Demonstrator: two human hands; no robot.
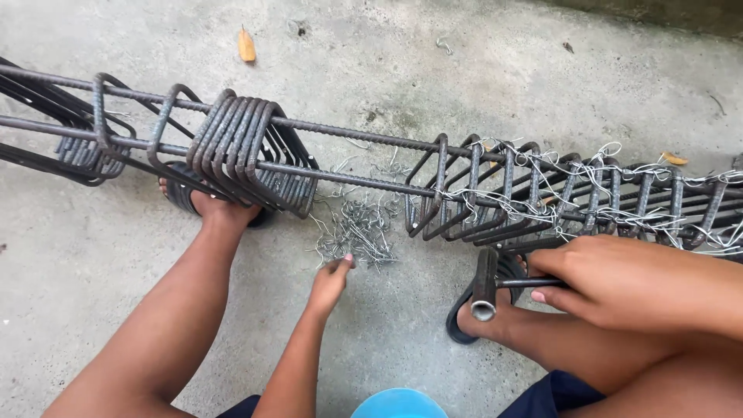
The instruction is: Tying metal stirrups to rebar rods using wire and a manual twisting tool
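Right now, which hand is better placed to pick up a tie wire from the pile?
Left. The left hand already touches the wire pile, while the right hand holds a metal tool.

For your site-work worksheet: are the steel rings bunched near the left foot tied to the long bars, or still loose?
Loose, as far as shown. The bunched rings sit pressed together with no wire visible, while the spaced rings on the right carry twisted wire ties.

Rebar cage [371, 166] blocks me ahead. Bare concrete floor [93, 255] open left of my left hand [329, 282]; wire pile [360, 232] just beyond it.
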